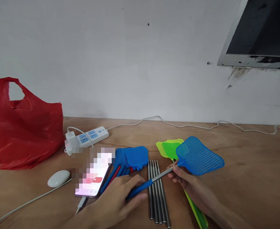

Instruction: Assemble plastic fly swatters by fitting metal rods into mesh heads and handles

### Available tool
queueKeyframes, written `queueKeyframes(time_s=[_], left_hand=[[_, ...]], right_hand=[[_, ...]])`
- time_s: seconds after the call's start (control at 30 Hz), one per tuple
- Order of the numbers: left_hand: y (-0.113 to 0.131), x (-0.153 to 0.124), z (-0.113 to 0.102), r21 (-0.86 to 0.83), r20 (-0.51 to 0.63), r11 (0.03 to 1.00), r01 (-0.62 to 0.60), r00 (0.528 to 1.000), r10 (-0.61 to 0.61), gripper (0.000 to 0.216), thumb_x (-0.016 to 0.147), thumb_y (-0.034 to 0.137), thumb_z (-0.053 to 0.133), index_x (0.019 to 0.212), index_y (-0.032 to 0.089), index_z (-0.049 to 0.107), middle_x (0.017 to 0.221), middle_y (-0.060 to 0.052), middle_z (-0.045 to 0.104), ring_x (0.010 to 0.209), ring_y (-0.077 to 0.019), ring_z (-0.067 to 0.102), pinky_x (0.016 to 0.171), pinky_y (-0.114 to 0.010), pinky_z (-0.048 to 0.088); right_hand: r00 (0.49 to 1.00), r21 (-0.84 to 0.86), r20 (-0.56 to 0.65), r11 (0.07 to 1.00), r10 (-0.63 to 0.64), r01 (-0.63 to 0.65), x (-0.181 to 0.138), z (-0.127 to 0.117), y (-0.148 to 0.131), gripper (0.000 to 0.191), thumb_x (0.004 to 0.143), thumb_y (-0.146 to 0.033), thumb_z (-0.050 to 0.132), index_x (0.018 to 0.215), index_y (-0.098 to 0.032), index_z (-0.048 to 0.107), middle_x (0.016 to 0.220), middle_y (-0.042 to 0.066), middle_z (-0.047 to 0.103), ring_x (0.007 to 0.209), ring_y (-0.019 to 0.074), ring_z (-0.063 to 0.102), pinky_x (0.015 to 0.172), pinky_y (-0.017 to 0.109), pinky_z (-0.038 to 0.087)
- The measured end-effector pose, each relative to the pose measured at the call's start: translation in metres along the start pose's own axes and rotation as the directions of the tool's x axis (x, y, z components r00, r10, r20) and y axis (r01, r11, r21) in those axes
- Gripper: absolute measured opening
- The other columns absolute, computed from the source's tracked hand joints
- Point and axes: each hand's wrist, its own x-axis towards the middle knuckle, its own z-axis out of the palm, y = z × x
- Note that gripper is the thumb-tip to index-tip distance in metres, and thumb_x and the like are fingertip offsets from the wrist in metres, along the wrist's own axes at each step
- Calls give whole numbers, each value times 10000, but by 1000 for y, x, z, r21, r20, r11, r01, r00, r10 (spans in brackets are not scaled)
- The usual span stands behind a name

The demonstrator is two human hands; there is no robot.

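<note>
A blue fly swatter (197, 156) with a metal rod and a blue grip is held low over the wooden table (249, 178). My left hand (116, 203) is closed round the blue grip end. My right hand (185, 178) pinches the metal rod just below the mesh head. Under the rod lie several bare metal rods (157, 194). A stack of blue swatter heads (132, 156) with blue and red handles lies to the left. Green and yellow swatters (169, 148) lie beneath the raised blue head.
A phone (94, 178) with a lit screen lies left of my left hand, cabled. A white oval mouse (58, 178), a white power strip (87, 137) and a red plastic bag (23, 127) stand at the left. A white cable runs along the wall. A dark framed panel (259, 35) hangs upper right.
</note>
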Motion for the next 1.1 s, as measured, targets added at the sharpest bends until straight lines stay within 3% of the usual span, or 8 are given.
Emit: queueKeyframes(time_s=[0.17, 0.4, 0.53, 0.73, 0.83, 1.0, 1.1], left_hand=[[6, -4, 7, 45, 42, 999, 6, 999, -8, 171, 1032, 345, 436, 1141, 279, 551, 961, 10, 718, 848, -199, 677, 757, -271, 493], [6, -4, 11, 119, 77, 993, -6, 997, -3, 239, 1051, 340, 359, 948, 251, 555, 794, 1, 683, 708, -197, 645, 640, -265, 439], [10, -4, 10, 91, 116, 996, 7, 993, -17, 272, 1053, 335, 338, 907, 240, 546, 770, 0, 656, 699, -183, 631, 650, -260, 434], [13, -2, 5, 26, 131, 998, 49, 990, -51, 338, 1058, 390, 306, 875, 236, 545, 778, 1, 636, 718, -179, 591, 667, -267, 417], [12, -2, 4, 22, 150, 996, 81, 985, -83, 367, 1057, 415, 289, 862, 230, 539, 777, 0, 618, 726, -179, 564, 670, -273, 401], [9, -1, 4, 26, 158, 992, 125, 979, -127, 401, 1048, 447, 276, 818, 219, 511, 752, 0, 583, 713, -177, 537, 663, -278, 384], [6, 0, 6, 17, 174, 989, 145, 974, -146, 403, 1054, 451, 266, 828, 220, 506, 768, 1, 584, 734, -180, 542, 674, -281, 381]], right_hand=[[992, -77, 118, 997, 40, -31, -11, 12, 0, 353, 651, -454, 884, 839, -198, 731, 813, 41, 740, 741, 193, 720, 632, 268, 568], [980, -212, 194, 973, -50, 92, -12, 8, 10, 239, 763, -425, 807, 878, -229, 732, 783, 15, 736, 708, 186, 708, 644, 294, 563], [971, -323, 209, 929, -117, 181, -13, 3, 11, 188, 803, -408, 779, 858, -239, 722, 742, -18, 713, 634, 148, 661, 678, 289, 535], [969, -289, 200, 937, -142, 197, -13, 0, 17, 182, 856, -410, 730, 872, -229, 716, 711, -13, 687, 642, 152, 632, 690, 296, 505], [976, -228, 138, 954, -166, 195, -9, 0, 16, 217, 816, -430, 766, 853, -222, 720, 682, -11, 670, 595, 145, 602, 628, 286, 501], [967, -3, -164, 981, -194, 196, 2, 1, 1, 364, 547, -457, 930, 680, -207, 702, 638, -8, 650, 515, 122, 534, 434, 225, 440], [962, 54, -207, 979, -180, 195, 4, 4, -4, 367, 507, -419, 952, 660, -197, 704, 641, -3, 652, 506, 110, 519, 395, 203, 420]])
